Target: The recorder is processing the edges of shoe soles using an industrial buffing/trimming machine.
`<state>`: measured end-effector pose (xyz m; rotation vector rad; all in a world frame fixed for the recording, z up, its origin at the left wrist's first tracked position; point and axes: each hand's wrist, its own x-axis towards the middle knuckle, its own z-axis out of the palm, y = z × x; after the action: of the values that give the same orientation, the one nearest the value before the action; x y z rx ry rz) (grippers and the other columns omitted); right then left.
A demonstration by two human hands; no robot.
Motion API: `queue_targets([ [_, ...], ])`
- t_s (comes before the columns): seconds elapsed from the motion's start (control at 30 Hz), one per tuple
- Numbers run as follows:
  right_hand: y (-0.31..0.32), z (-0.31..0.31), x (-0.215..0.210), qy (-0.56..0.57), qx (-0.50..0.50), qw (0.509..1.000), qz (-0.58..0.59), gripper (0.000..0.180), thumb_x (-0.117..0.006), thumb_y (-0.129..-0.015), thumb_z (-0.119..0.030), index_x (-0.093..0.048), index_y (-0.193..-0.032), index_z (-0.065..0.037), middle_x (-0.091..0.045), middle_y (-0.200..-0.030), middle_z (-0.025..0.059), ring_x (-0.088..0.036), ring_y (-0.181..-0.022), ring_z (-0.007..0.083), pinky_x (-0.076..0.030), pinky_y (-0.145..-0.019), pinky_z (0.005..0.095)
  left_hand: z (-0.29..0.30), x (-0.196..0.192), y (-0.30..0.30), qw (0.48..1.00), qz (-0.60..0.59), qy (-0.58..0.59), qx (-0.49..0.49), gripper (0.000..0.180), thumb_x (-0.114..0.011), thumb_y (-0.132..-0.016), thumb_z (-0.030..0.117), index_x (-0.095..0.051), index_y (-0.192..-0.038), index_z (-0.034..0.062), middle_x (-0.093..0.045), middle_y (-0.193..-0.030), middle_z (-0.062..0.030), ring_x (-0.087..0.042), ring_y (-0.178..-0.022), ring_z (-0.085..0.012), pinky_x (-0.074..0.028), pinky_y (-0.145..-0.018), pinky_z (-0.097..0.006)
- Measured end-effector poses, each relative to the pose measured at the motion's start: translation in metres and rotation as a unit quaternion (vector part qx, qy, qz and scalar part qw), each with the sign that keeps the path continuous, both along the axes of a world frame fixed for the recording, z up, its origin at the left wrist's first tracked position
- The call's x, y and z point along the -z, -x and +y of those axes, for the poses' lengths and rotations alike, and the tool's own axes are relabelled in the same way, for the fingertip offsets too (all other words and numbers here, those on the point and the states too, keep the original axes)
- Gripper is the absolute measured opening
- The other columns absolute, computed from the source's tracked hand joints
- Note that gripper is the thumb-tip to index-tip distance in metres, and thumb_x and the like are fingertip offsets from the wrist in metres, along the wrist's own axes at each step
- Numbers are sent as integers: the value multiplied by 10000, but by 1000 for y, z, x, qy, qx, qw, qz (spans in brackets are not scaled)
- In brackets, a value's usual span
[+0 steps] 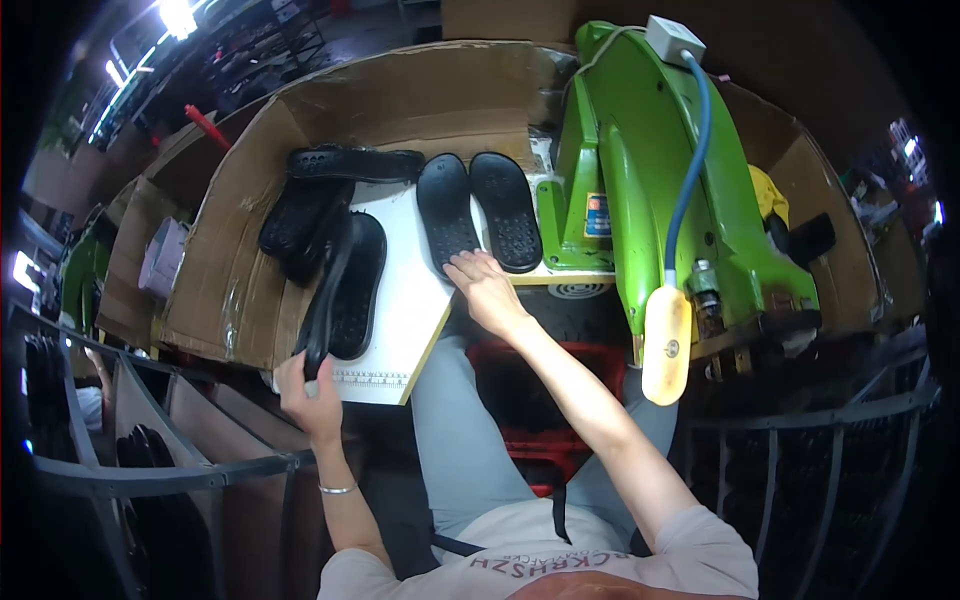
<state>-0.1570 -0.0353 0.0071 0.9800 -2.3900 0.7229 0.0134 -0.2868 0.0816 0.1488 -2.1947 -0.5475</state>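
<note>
My left hand (311,398) grips the near end of a black shoe sole (322,300), which is tilted on its edge. Against it, on its right, another black sole (358,290) lies on the white board. My right hand (484,288) has its fingers closed at the near end of a black sole (447,205); its thumb is hard to make out. Just right of that one lies a further black sole (505,210) with small dimples at its near end. More black soles (350,164) are piled at the far left of the board.
A white board (400,330) with a ruler strip spans my front. Cardboard walls (400,95) stand behind it. On the right rises a green machine (660,170), with a yellow lamp (667,345) hanging from a blue flexible neck. Metal rails (180,478) run at left.
</note>
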Motion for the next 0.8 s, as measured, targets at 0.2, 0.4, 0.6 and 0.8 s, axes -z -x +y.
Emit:
queue_targets([
  [0.2,-18,-2,-2,41,-5,998,-44,401,-559,-755,-3,-612,-1152,8,-590,-1219,186,-534,-1179,320,-356,-1066,428,11,-25,-49,974,15,-203,94,315,-688,-853,64,-531,-1094,-67,-523,-965,-78,-518,-862,-158,-429,-777,-265],
  [0.4,-85,54,3,627,-50,634,-450,570,-590,-931,-246,-371,-1414,-38,-465,-1375,184,-511,-1213,261,-439,-983,379,61,-48,-63,948,-104,-186,237,425,-775,-790,239,-572,-1019,-56,-520,-843,-89,-500,-733,-173,-413,-654,-253],
  [0.6,-175,153,28,604,39,767,-212,755,-690,-840,-166,-266,-1450,-28,-403,-1410,136,-419,-1286,215,-407,-1011,361,136,-19,-29,863,-174,-274,387,467,-792,-765,291,-588,-997,-60,-533,-807,-80,-518,-704,-152,-431,-632,-252],
  [0.8,-189,218,-31,573,200,792,-63,866,-802,-733,-117,-285,-1418,-3,-413,-1336,153,-467,-1170,237,-398,-1002,346,214,-9,9,776,-138,-334,517,381,-816,-710,76,-596,-989,-60,-565,-872,-66,-541,-725,-111,-453,-571,-211],
])
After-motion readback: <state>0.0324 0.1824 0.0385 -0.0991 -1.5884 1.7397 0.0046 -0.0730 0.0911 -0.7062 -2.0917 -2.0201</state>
